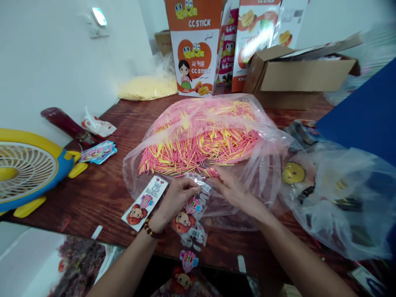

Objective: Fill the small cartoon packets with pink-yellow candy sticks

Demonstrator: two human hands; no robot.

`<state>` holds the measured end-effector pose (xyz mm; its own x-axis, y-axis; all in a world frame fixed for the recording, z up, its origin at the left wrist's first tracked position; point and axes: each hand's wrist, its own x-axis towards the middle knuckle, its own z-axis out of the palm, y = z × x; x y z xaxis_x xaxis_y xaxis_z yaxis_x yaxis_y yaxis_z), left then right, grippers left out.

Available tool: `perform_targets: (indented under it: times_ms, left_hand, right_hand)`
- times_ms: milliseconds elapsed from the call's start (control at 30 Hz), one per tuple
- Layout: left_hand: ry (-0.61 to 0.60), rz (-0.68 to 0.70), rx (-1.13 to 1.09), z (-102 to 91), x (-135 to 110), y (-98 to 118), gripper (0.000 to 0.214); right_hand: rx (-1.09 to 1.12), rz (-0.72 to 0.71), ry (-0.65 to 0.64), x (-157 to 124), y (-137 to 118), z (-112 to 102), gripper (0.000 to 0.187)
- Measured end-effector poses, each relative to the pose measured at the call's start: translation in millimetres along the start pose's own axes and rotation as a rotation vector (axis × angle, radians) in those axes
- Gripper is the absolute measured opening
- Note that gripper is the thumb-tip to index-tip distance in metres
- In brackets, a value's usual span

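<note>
Nearest, just in front of the large translucent plastic bag, is a limp, clear plastic packet printed with a red-haired cartoon girl. The left hand pinches the packet's top end between thumb and fingertips; the right hand, at the bag's near edge, has its fingers curled round a small bundle of thin pink and yellow sticks. A flat white rectangular pack with a similar girl print lies left of the left hand, before the bag's near left corner. If the right fingers slackened, the bundle could fan out and scatter; the packet's soft film could also fold over and catch the stick ends (how wide its mouth gapes, I cannot tell), and hard pressing might snap such slender pieces. All this rests on a dark red-brown wood-grain table. A yellow-and-blue fan stands well left of the bag, and a crumpled clear bag with a yellow round print sits to its right. Behind the bag rise an orange-and-white printed carton and an open brown cardboard box, with a pale wall beyond.
</note>
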<state>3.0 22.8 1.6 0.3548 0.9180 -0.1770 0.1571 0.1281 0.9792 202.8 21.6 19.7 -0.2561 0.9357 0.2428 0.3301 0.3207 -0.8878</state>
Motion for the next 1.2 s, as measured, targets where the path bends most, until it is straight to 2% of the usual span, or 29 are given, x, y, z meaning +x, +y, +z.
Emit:
perform_targets:
  times_ms: [133,267,333,467,533,633,733,900,967,1067,1133,1200]
  left_hand:
    - [-0.035,0.013,0.02,-0.4,-2,0,0.029]
    - [-0.059,0.038,0.02,-1.3,-6,-1,0.03]
    - [-0.031,0.09,0.051,-2.2,-8,-3,0.028]
    - [0.026,0.207,0.133,-2.7,-14,-8,0.028]
    - [0.031,0.228,0.13,-1.2,-15,-8,0.028]
    - [0.036,0.229,0.115,2.4,-16,-5,0.027]
    - [0.038,0.219,0.081,5.0,-16,-1,0.026]
    - [0.072,0.206,0.033,5.4,-17,2,0.025]
    - [0.082,0.206,0.031,5.5,-17,2,0.024]
    - [0.084,0.202,0.013,5.6,-13,1,0.022]
    - [0.087,0.202,-0.029,5.5,-9,1,0.021]
    - [0.099,0.204,-0.072,5.5,-5,2,0.02]
  right_hand:
    - [-0.162,-0.069,-0.06,2,-3,1,0.013]
    - [-0.135,-0.009,-0.068,4,-1,0,0.016]
    - [0.018,0.059,0.006,4,-2,0,0.017]
    - [0.542,0.145,0.308,4,-13,7,0.013]
    - [0.729,0.118,0.423,5,-24,14,0.013]
    - [0.864,0.039,0.483,9,-38,25,0.011]
    - [0.9,0.007,0.457,12,-42,34,0.009]
    - [0.816,0.051,0.387,5,-30,40,0.013]
    - [0.715,0.1,0.357,1,-27,38,0.016]
    - [0.539,0.156,0.222,-1,-29,31,0.015]
    - [0.475,0.14,0.14,0,-31,24,0.021]
    - [0.418,0.085,0.122,1,-32,19,0.032]
